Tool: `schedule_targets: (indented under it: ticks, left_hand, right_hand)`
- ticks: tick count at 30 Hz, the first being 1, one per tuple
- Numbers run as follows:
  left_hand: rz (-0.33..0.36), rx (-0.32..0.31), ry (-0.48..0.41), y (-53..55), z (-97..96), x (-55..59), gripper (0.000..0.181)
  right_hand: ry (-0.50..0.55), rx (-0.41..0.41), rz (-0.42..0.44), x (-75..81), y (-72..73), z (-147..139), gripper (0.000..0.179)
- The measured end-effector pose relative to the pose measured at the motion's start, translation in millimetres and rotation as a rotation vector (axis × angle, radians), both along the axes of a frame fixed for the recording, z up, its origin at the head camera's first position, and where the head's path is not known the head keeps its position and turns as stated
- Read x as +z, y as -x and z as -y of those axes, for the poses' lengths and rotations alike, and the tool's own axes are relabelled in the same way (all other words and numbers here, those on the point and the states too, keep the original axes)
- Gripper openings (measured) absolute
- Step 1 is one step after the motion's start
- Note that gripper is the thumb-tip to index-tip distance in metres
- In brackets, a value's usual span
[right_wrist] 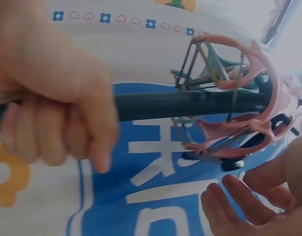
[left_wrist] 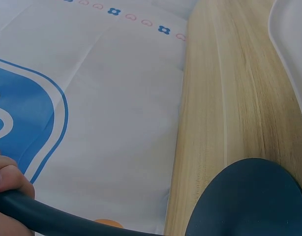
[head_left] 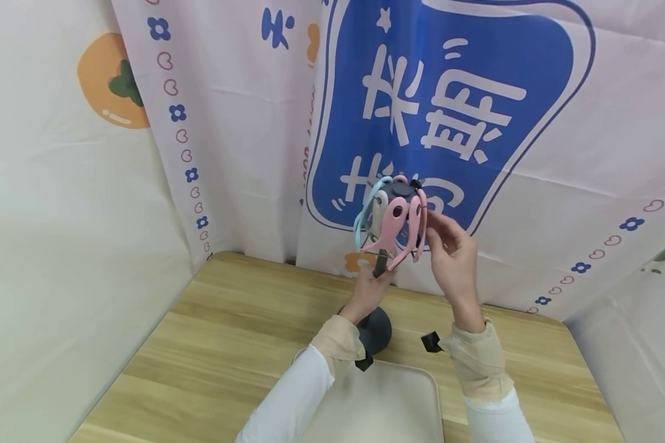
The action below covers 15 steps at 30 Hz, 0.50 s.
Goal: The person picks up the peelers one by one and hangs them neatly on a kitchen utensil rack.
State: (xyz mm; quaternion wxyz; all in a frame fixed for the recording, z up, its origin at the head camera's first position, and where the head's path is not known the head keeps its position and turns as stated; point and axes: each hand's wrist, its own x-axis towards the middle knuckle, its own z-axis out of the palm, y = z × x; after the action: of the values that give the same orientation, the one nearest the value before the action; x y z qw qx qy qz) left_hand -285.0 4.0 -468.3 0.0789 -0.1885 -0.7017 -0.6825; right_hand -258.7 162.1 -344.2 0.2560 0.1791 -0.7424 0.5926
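Note:
A dark stand carries several Y-shaped peelers around its top. One pink peeler (head_left: 393, 224) faces me, a blue peeler (head_left: 368, 209) hangs at the left, and a white one (head_left: 378, 215) shows between them. My left hand (head_left: 368, 292) grips the stand's pole (left_wrist: 67, 214) below the peelers, its fingers wrapped round it in the right wrist view. The right hand (head_left: 454, 258) is beside the pink peelers on the right, fingers loosely bent. In the right wrist view these fingers (right_wrist: 234, 201) are close under the peelers; whether they touch is unclear. The stand's round base (head_left: 377, 332) shows below.
A pale tray (head_left: 385, 400) lies on the wooden table (head_left: 199, 344) in front of the stand. Behind the table hangs a printed cloth (head_left: 255, 184) with a blue sign, close to the peelers. Small black cubes (head_left: 431, 341) sit at both wrists.

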Motion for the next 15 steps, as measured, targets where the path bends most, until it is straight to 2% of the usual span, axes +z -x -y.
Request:
schedule_targets:
  ticks: [3,6,11,15]
  left_hand:
    - [0.003,-0.003,-0.007,1.2,-0.4,0.1,0.051]
    - [0.014,0.003,-0.010,0.8,0.5,0.7,0.051]
    - [0.025,0.056,-0.016,-5.4,7.5,2.9,0.048]
    - [0.009,0.095,0.007,-17.0,18.3,6.0,0.032]
  right_hand:
    - [0.029,0.001,0.038,-19.4,-5.4,-4.6,0.029]
    - [0.034,-0.008,0.081,-46.2,-14.3,-8.0,0.025]
    - [-0.069,-0.025,0.167,-90.1,-33.8,-12.2,0.022]
    - [-0.147,-0.024,0.178,-111.8,-46.3,-16.6,0.021]
